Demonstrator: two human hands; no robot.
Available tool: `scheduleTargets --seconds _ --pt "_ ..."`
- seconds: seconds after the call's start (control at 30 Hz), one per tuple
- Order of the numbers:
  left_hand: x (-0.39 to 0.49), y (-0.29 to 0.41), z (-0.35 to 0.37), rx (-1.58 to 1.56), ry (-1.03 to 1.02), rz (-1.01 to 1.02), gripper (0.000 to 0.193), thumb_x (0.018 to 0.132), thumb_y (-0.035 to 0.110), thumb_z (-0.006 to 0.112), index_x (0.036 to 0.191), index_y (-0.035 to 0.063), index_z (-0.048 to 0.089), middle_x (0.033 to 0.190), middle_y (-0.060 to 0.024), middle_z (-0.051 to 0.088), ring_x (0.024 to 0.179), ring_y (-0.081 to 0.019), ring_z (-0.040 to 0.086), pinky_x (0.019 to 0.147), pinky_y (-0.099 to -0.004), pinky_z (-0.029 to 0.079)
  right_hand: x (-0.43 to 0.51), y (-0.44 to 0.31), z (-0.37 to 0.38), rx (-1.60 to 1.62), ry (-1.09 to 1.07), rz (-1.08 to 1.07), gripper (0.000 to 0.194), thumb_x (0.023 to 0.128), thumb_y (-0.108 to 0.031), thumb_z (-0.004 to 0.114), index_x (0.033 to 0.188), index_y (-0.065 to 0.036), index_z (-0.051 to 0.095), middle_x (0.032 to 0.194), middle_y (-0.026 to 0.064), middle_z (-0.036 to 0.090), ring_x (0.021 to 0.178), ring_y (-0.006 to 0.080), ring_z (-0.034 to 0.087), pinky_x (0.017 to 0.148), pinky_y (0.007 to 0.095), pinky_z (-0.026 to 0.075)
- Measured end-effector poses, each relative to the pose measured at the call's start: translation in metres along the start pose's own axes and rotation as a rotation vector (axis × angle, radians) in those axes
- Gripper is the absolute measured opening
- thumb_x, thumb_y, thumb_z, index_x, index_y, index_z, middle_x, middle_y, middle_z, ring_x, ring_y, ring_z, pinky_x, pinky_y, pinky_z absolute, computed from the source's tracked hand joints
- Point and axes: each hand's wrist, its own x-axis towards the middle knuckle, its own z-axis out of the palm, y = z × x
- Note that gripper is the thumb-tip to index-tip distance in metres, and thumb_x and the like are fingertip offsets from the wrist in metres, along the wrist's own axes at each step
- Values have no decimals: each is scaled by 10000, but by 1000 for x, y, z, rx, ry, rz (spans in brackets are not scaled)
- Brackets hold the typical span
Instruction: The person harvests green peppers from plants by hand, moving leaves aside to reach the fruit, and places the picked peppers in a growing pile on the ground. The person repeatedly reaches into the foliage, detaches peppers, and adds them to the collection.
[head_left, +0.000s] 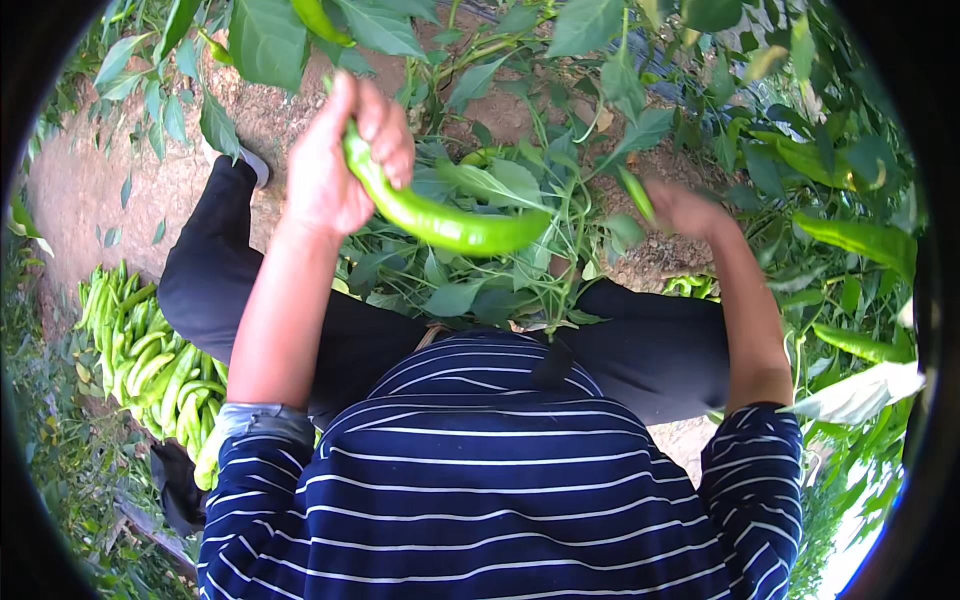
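My left hand is raised ahead of my knee and grips a long, curved green pepper near its stem end. The pepper's body sweeps to the right, in front of a leafy pepper plant that stands between my legs. Motion blurs my right hand, low on the other side of this plant. A small, slim green pepper lies right at its fingertips; whether the fingers hold it or only touch it is unclear.
A heap of picked green peppers lies on the ground at my left, beside a dark cloth or bag. More peppers show beyond my right thigh. Pepper plants with hanging peppers crowd the right; leaves overhang ahead.
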Motion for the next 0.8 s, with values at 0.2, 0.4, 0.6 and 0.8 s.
scheduleTargets --seconds 0.2,0.4,0.6,0.8 --pt "-53 -90 -14 -124 281 -507 216 882 256 650 806 100 521 679 -19 512 619 -157 533 574 -301 454 12 34 17 185 676 3 193 876 -191 580 945 -17 626 748 71 672 698 222 623 693 384 502" --pt "-56 -127 2 78 0 -369 122 918 159 561 958 48 530 778 -65 573 685 -147 553 660 -285 450 121 -94 -43 1232 632 -312 397 897 -241 607 1175 39 565 1013 141 655 789 181 633 704 298 511" --pt "-39 -45 -18 91 151 -198 233 931 252 545 952 20 536 559 -54 495 442 -138 446 442 -269 384 228 -150 59 305 233 -93 573 724 -452 740 988 50 656 1067 221 648 953 308 646 837 430 498" --pt "-35 24 -31 629 422 -28 211 947 218 515 968 17 576 581 -9 460 476 -76 408 464 -222 341 216 -134 121 660 134 -392 489 713 -424 730 948 -3 650 919 169 658 820 311 626 765 389 493"
